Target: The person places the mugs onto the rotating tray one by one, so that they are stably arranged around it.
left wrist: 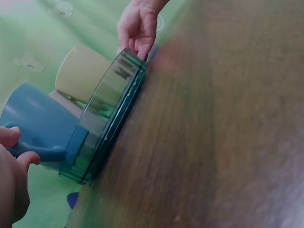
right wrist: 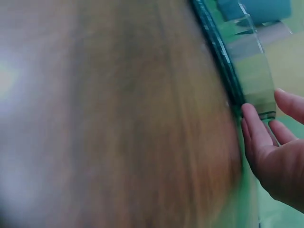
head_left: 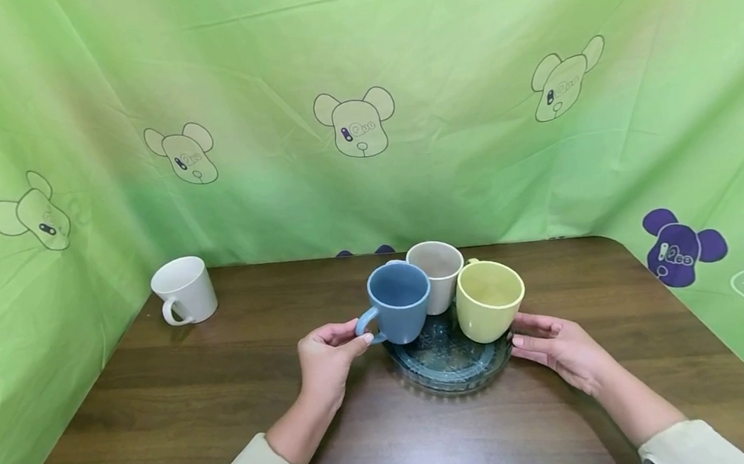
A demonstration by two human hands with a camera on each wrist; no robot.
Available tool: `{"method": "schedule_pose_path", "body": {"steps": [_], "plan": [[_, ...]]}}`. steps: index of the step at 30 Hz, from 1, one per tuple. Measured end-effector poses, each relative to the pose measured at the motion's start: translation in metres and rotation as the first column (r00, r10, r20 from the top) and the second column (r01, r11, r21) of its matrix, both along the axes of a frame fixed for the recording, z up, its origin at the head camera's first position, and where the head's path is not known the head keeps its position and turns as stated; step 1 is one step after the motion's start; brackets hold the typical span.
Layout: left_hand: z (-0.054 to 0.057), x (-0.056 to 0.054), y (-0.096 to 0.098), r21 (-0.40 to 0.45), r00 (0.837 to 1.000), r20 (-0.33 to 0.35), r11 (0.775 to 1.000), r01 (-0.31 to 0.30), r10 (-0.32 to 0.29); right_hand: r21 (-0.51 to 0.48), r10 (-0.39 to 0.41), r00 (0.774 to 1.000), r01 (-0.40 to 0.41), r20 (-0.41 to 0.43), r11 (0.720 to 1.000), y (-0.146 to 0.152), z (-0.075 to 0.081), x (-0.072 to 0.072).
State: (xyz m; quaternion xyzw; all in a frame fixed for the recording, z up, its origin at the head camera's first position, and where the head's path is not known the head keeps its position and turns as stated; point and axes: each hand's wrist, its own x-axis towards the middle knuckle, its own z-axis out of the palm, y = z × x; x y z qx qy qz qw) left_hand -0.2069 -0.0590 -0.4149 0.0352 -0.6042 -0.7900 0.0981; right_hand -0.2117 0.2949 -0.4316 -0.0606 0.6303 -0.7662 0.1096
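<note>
A round, clear greenish glass dish sits on the table with three mugs in it. On its left side stands a blue mug, whose base shows through the glass wall in the left wrist view. My left hand pinches this mug's handle between thumb and finger. Behind it is a white mug, partly hidden. A yellow mug occupies the right side of the dish. Extended fingers of my right hand touch the dish's right outer wall, with the thumb near the rim.
Another white mug stands apart at the table's back left corner, its handle toward the front. The brown wooden table reaches back to a green cloth backdrop with printed mouse heads, which also hangs along both sides.
</note>
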Motion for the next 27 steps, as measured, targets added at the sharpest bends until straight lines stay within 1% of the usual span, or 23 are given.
{"method": "schedule_pose_path", "body": {"steps": [3, 6, 9, 13, 16, 19, 23, 27], "plan": [[0.000, 0.001, 0.003, -0.013, 1.000, -0.015, 1.000, -0.020, 0.020, 0.006, -0.020, 1.000, 0.020, 0.010, 1.000, -0.002, 0.000, 0.003], [-0.001, -0.001, 0.005, -0.005, 0.999, -0.013, 0.999, -0.031, 0.031, 0.013, -0.034, 0.999, 0.034, 0.012, 0.999, -0.005, 0.001, 0.004], [-0.004, -0.004, 0.007, 0.005, 1.000, 0.000, 1.000, -0.025, 0.025, 0.032, -0.041, 0.999, 0.040, 0.014, 0.999, -0.007, 0.002, 0.003], [-0.010, -0.007, 0.013, 0.006, 1.000, 0.005, 1.000, -0.015, 0.015, 0.019, -0.047, 0.998, 0.047, 0.028, 0.999, -0.008, 0.002, 0.004], [-0.013, -0.009, 0.017, -0.008, 1.000, -0.005, 1.000, -0.014, 0.014, 0.000, -0.063, 0.997, 0.063, 0.041, 0.998, -0.009, 0.001, 0.006], [-0.016, -0.013, 0.021, -0.024, 1.000, -0.017, 1.000, -0.016, 0.015, 0.018, -0.072, 0.996, 0.071, 0.044, 0.997, -0.011, 0.001, 0.008], [-0.018, -0.018, 0.022, -0.042, 0.999, -0.031, 0.999, -0.016, 0.014, 0.056, -0.075, 0.996, 0.072, 0.038, 0.996, -0.013, 0.001, 0.009], [-0.017, -0.021, 0.021, -0.066, 0.999, -0.033, 0.998, 0.005, -0.007, 0.064, -0.085, 0.996, 0.083, 0.031, 0.995, -0.012, 0.002, 0.009]]}}
